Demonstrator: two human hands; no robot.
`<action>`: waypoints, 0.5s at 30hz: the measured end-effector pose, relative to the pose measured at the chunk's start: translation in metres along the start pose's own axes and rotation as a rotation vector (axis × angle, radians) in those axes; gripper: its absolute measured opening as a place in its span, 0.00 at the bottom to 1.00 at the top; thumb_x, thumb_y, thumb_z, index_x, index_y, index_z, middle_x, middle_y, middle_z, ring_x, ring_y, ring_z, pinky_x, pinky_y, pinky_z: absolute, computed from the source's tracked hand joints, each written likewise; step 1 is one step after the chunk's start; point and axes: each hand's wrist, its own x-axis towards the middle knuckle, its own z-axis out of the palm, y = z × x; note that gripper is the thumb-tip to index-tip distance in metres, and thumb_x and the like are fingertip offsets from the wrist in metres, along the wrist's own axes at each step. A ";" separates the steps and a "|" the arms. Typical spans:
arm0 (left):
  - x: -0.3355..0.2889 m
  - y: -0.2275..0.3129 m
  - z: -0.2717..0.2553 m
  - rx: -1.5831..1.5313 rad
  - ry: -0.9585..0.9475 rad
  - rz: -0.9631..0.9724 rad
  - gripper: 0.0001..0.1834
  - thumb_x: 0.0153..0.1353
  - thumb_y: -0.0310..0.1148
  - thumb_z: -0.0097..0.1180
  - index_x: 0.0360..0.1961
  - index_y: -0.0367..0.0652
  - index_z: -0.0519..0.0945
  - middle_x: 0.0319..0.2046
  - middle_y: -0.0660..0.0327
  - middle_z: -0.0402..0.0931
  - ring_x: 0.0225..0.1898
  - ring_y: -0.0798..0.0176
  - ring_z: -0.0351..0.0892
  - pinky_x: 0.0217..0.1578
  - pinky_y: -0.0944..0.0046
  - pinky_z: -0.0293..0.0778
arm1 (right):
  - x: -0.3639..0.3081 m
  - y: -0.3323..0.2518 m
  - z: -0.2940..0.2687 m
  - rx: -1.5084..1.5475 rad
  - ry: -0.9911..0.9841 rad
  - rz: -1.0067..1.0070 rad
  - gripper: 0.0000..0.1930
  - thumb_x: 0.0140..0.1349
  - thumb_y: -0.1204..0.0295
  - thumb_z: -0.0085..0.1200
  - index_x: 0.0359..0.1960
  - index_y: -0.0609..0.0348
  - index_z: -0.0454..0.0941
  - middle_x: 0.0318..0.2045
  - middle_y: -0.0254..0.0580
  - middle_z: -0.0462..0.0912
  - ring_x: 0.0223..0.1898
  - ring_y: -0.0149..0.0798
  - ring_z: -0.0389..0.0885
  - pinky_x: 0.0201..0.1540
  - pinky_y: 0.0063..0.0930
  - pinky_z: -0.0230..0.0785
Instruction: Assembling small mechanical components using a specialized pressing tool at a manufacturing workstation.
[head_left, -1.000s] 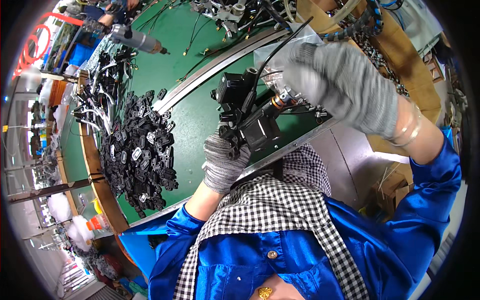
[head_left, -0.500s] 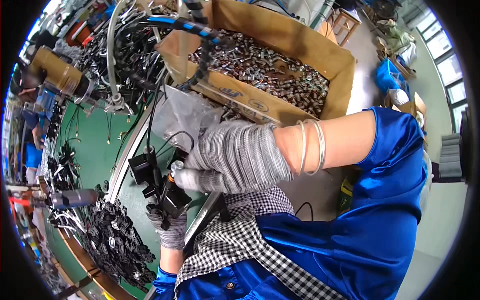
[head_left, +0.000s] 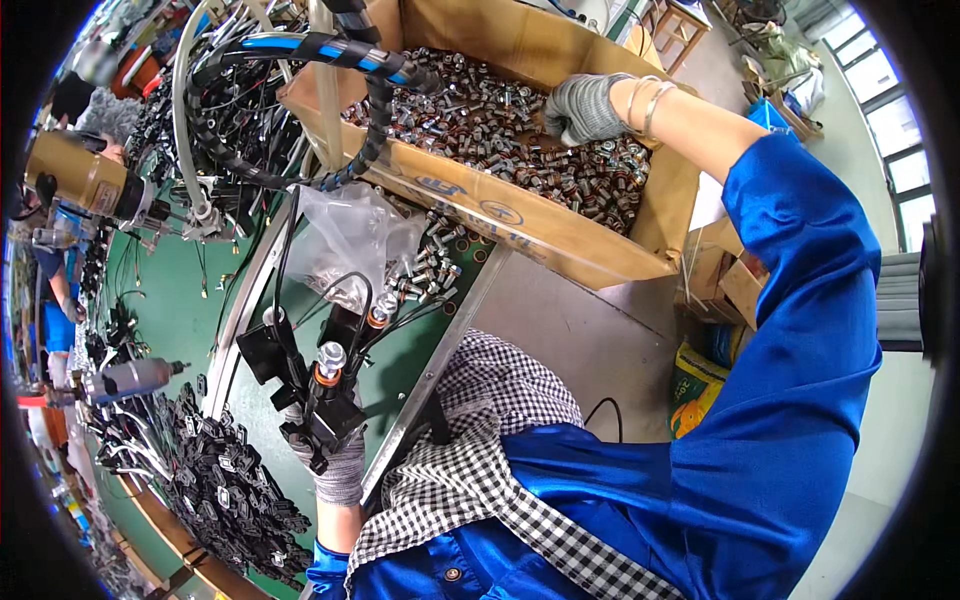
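My left hand [head_left: 340, 470], in a grey knitted glove, holds a bunch of black rectangular parts with cables [head_left: 335, 410] above the bench; most of its fingers are hidden under them. A silver bolt with copper-coloured washers [head_left: 329, 365] stands upright on one part, and another such bolt [head_left: 380, 312] sits just behind it. In a large cardboard box [head_left: 440, 175], my right hand [head_left: 590, 110], gloved alike, touches a heap of metal bolts [head_left: 500, 120]. Its fingers are curled inward; what they hold, if anything, is hidden.
Several loose bolts [head_left: 432, 265] and a clear plastic bag [head_left: 345, 235] lie on the green bench near the box. A pile of black connectors [head_left: 225, 480] covers the near left. Pneumatic tools [head_left: 90, 175] and a striped hose [head_left: 290, 50] hang at the left and above.
My right hand has left the black parts and moved far right into the box of bolts. A bolt with washers now shows on the parts in my left hand, which has barely moved.
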 end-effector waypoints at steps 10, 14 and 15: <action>0.004 0.032 0.014 0.125 0.125 0.198 0.22 0.60 0.45 0.59 0.50 0.44 0.76 0.44 0.49 0.75 0.44 0.44 0.75 0.44 0.46 0.70 | 0.033 -0.034 0.003 -0.376 -0.232 0.136 0.23 0.49 0.59 0.65 0.46 0.57 0.81 0.41 0.51 0.84 0.44 0.53 0.81 0.46 0.42 0.74; -0.001 0.025 0.002 -0.160 -0.079 -0.143 0.41 0.55 0.51 0.61 0.68 0.52 0.60 0.61 0.50 0.66 0.59 0.51 0.68 0.58 0.51 0.69 | 0.042 -0.040 -0.001 -0.425 -0.250 0.148 0.18 0.51 0.59 0.61 0.40 0.55 0.85 0.43 0.44 0.84 0.42 0.47 0.82 0.45 0.41 0.75; -0.004 0.023 0.003 -0.018 -0.088 -0.015 0.40 0.59 0.52 0.56 0.68 0.46 0.58 0.59 0.51 0.66 0.55 0.55 0.70 0.52 0.56 0.72 | 0.043 -0.038 0.000 -0.440 -0.240 0.125 0.18 0.51 0.59 0.61 0.40 0.55 0.85 0.43 0.44 0.84 0.42 0.47 0.82 0.45 0.41 0.75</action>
